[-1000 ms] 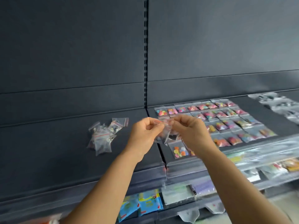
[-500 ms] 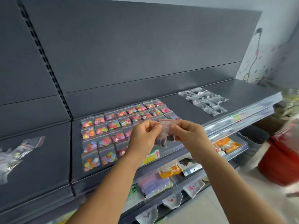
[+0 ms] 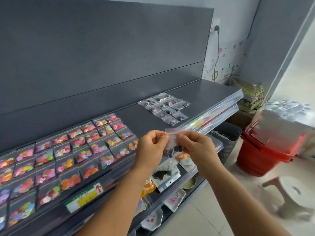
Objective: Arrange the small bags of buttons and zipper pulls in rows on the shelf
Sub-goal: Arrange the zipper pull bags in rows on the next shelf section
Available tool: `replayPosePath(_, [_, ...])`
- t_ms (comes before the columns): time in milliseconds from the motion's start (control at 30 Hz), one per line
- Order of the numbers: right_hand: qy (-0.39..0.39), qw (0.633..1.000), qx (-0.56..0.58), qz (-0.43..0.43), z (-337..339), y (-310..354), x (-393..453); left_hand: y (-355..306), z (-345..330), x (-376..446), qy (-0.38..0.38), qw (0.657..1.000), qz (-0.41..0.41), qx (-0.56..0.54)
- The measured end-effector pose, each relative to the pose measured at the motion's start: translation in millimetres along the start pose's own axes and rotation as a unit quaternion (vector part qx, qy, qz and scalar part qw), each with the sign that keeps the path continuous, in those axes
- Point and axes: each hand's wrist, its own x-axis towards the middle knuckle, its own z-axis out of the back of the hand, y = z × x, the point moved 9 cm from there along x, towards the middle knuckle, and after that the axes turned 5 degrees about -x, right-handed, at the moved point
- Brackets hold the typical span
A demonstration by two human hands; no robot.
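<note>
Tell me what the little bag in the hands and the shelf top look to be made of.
Small bag: thin clear plastic film, glossy, seemingly with a red zip strip; dark pieces show through it. Shelf top: probably painted metal, matte dark grey, flat and even; the material itself is a guess.

Grey back panel (image 3: 102,48), pale tiled floor (image 3: 204,210), red baskets (image 3: 262,150), white stool (image 3: 293,191).

small clear zip bags with red seal strips and dark zipper pulls inside (image 3: 172,143) hang upright, held in mid-air before the dark grey shelf (image 3: 139,120). clear bags of bright coloured buttons (image 3: 68,154) lie in rows at left; flat bags of dark pulls (image 3: 166,108) sit grouped farther right.
</note>
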Motion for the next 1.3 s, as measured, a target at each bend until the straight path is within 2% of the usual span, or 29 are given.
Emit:
replayPosePath(367, [-0.038, 0.998, -0.047, -0.013, 63, -26, 125, 28, -92, 113, 0.041, 0.999, 0.006, -0.018])
replayPosePath(667, [-0.048, 0.996, -0.076, 0.01, 91, -23, 228, 35, -110, 205, -0.011, 0.996, -0.019, 0.084])
replayPosePath(867, [-0.034, 0.988, -0.151, 0.003, 96, -28, 281, 52, -116, 232, -0.02, 0.994, 0.028, 0.101])
replayPosePath(1067, [0.053, 0.962, -0.266, 0.004, 82, -42, 323, 62, -129, 245, -0.049, 0.987, 0.058, 0.142])
replayPosePath(1300, [0.155, 0.929, -0.334, 0.029, 75, -59, 353, 71, -149, 248, -0.078, 0.967, 0.08, 0.23])
